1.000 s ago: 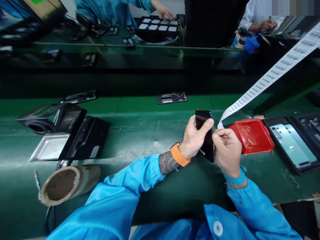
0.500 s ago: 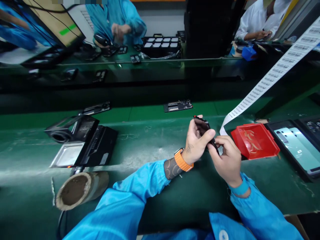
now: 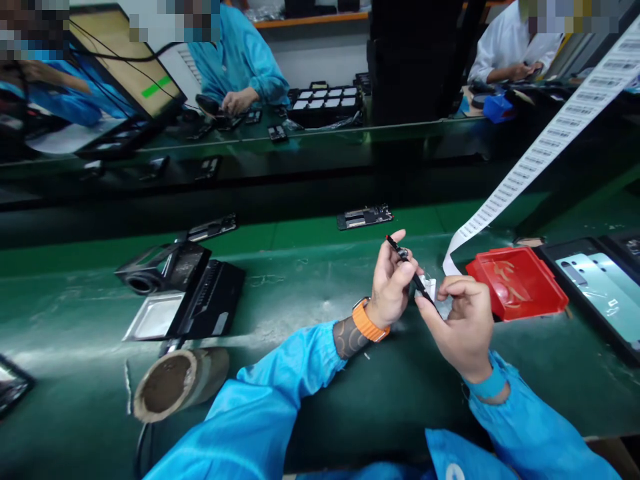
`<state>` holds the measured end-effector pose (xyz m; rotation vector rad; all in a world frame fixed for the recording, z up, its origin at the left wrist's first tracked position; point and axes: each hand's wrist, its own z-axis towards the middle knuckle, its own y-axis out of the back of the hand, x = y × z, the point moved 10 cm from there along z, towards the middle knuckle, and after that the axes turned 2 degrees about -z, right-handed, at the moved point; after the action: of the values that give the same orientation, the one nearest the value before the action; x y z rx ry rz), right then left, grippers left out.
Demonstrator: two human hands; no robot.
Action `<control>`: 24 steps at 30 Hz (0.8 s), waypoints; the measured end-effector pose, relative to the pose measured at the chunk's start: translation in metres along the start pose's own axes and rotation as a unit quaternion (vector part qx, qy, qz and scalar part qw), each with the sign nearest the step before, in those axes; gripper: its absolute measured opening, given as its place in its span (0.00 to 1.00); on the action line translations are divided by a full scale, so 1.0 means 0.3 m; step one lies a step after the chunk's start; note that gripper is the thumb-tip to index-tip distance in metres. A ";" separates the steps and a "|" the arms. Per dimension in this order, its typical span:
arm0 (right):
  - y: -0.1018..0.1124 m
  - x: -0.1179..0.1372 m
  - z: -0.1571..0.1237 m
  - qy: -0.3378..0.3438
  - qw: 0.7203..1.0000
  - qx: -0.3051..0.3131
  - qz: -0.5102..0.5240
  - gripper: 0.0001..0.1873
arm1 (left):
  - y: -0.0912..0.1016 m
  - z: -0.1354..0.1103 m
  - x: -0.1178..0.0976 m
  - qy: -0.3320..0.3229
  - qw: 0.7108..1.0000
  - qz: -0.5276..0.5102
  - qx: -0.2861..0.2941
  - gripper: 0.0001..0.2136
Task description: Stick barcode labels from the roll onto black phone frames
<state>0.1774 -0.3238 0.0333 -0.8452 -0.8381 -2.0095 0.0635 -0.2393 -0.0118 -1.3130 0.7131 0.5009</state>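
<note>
My left hand (image 3: pixel 391 290), with an orange watch band at its wrist, grips a thin black phone assembly (image 3: pixel 419 284) between thumb and fingers. The phone is seen nearly edge-on and slants down to the right, a small red spot at its upper end. My right hand (image 3: pixel 465 327) has its thumb at the phone's lower end and its fingers curled beside it. Between the hands, behind the phone, shows a small white piece (image 3: pixel 429 288); what it is attached to is hidden.
A red tray (image 3: pixel 545 310) and light-green phone covers (image 3: pixel 605 293) lie right. A barcode label strip (image 3: pixel 530 163) hangs above. Opened phones (image 3: pixel 365 217) lie on the green strip behind. Left stand a black device (image 3: pixel 215 293) and a cardboard tube (image 3: pixel 210 377). Co-workers sit across.
The phone has turned from showing its dark face to nearly edge-on. My right fingers have shifted slightly away from it, and the white piece has come into view. The view has swung slightly left.
</note>
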 end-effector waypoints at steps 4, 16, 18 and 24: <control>-0.003 0.094 0.002 0.097 0.991 0.003 -0.092 0.12 | 0.009 -0.004 0.005 -0.024 0.999 0.021 0.011 0.33; -0.081 0.058 0.022 0.132 0.959 0.205 -0.143 0.06 | 0.002 0.006 -0.005 0.255 0.945 0.161 0.129 0.37; -0.105 0.064 0.015 0.192 0.938 0.228 -0.179 0.04 | 0.016 0.000 -0.028 0.338 0.903 0.217 0.155 0.32; 0.041 0.031 0.083 0.178 0.942 0.148 -0.242 0.03 | 0.110 0.196 -0.050 0.342 0.897 0.256 0.110 0.17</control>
<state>0.1901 -0.3138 0.0579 -0.0927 -1.1730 -2.2763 0.0411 -0.1742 -0.0180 -1.0672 1.6826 0.3474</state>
